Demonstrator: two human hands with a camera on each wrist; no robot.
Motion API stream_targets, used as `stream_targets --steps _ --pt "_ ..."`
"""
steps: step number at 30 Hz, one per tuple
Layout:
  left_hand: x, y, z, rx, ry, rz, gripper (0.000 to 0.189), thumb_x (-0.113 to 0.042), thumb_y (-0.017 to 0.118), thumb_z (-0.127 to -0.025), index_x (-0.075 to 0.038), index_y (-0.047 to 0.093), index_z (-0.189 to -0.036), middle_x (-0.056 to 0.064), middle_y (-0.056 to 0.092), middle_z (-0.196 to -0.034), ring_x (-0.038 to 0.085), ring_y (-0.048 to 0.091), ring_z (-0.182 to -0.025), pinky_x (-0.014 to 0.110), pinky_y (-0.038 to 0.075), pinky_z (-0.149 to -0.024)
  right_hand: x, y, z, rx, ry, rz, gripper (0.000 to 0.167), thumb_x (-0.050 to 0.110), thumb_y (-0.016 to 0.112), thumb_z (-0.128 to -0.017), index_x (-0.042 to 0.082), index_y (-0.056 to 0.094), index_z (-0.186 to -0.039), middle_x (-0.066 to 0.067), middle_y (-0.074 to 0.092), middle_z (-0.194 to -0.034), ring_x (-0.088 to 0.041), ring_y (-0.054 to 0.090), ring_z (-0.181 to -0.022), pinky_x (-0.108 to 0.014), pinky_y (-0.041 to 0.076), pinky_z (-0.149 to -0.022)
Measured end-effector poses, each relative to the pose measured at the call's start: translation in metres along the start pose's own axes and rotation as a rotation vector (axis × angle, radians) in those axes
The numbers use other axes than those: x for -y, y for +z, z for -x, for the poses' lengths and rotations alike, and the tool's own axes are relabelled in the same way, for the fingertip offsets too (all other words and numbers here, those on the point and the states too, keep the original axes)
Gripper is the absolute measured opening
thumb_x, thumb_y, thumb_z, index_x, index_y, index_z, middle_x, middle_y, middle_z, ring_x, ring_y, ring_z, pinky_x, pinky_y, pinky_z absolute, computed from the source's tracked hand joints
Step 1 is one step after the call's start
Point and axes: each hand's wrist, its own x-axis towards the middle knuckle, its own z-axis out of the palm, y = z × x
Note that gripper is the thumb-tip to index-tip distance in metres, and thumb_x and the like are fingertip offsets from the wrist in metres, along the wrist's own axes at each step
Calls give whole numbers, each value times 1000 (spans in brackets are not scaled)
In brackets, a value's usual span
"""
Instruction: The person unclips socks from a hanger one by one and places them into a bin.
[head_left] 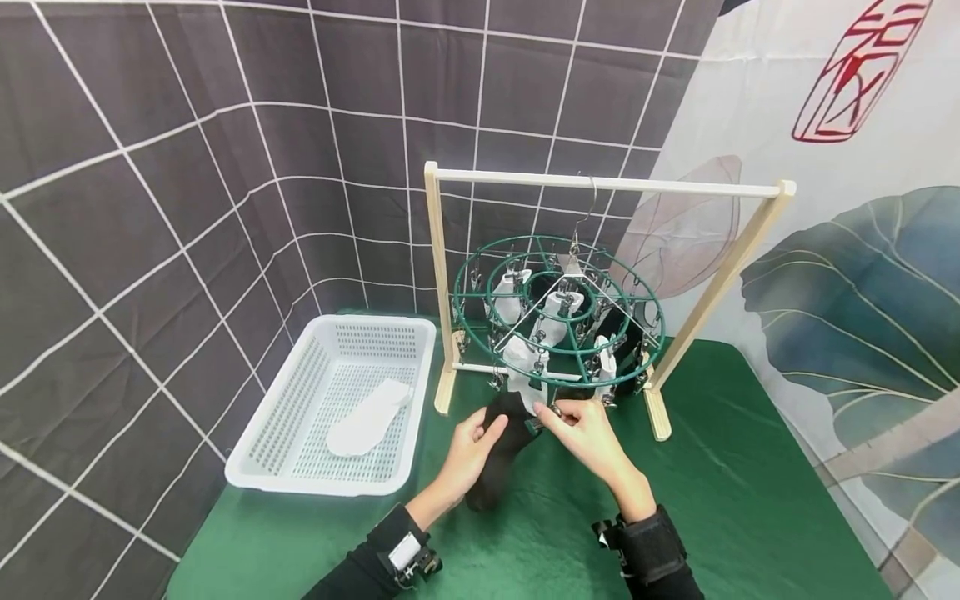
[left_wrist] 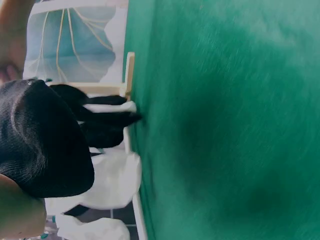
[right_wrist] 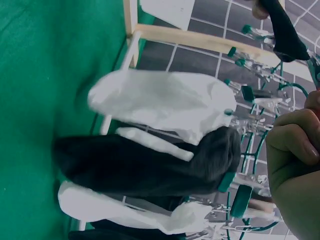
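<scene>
My left hand [head_left: 467, 457] grips a black sock [head_left: 493, 477] by its upper part, thumb on top, and the foot end hangs towards me. At the sock's upper edge, my right hand [head_left: 592, 435] pinches a green-padded clip [right_wrist: 314, 71] of the hanging dryer. The green round sock dryer [head_left: 551, 383] hangs just beyond both hands. Clipped to it are several white socks [right_wrist: 160, 102] and black socks [right_wrist: 135, 164], dangling close to my right hand. The black sock covers part of the left fingers in the left wrist view.
A wooden stand [head_left: 712, 292] with a white top bar carries the dryer. On the left, a white perforated basket [head_left: 318, 483] holds a white sock [head_left: 369, 421]. Green cloth [head_left: 750, 500] covers the table. Dark gridded fabric [head_left: 360, 142] stands behind.
</scene>
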Motion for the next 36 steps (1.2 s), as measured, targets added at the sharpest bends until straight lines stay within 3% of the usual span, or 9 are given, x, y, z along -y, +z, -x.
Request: stream_targets --steps 10,14,17,20,23,27,30,34,36 --pt "-9 -3 -4 15 16 -67 31 -21 55 -105 -2 65 -128 21 72 -115 3 69 -89 20 56 -79 3 1 -4 -2 -17 49 53 18 68 -97 16 37 -54 15 23 -53 2 19 -45 -19 22 -46" --pt "-14 -4 -6 14 51 -100 26 -18 56 -105 1 66 -119 18 72 -92 2 65 -73 19 53 -67 2 1 -5 -18 -59 76 52 16 69 -96 16 37 -54 17 23 -54 4 19 -46 -18 20 -46" --pt "-20 -8 -8 6 61 -182 21 -19 57 -104 0 64 -102 5 55 -66 0 49 -56 17 41 -54 1 0 -5 -52 -86 95 52 13 70 -94 15 37 -54 17 24 -55 5 20 -47 -17 20 -46" --pt "-27 -15 -10 -4 67 -278 25 -22 57 -104 -2 57 -89 -3 35 -59 1 34 -49 18 30 -50 0 0 -4 -84 -106 102 52 11 71 -93 14 36 -54 15 24 -55 5 20 -49 -17 20 -46" --pt "-35 -25 -12 7 77 -368 25 -22 56 -104 -3 57 -88 -5 34 -59 3 32 -50 20 29 -51 0 0 -4 -96 -111 95 53 11 71 -93 13 35 -53 15 23 -55 5 18 -49 -17 19 -45" --pt "-50 -40 -14 34 84 -485 23 -22 52 -106 -3 62 -98 1 49 -66 10 50 -61 25 42 -58 0 0 -3 -102 -77 81 54 11 71 -92 13 35 -53 16 21 -55 5 17 -48 -17 17 -45" --pt "-65 -53 -16 31 88 -559 28 -23 50 -107 -1 66 -117 16 71 -97 27 70 -93 40 57 -83 0 1 -2 -115 -49 83 55 13 72 -92 12 34 -52 17 21 -55 4 17 -48 -17 17 -45" --pt "-80 -79 -25 13 94 -676 40 -25 46 -108 2 58 -134 25 63 -133 42 60 -127 55 46 -108 0 1 -2 -124 -46 93 56 13 73 -92 11 33 -52 17 20 -55 4 16 -49 -17 16 -45" --pt "-84 -95 -34 18 86 -743 40 -25 43 -109 4 57 -133 28 63 -129 44 60 -124 57 46 -107 -1 1 -3 -125 -51 92 56 12 73 -91 11 33 -53 17 20 -55 4 15 -49 -16 16 -45"
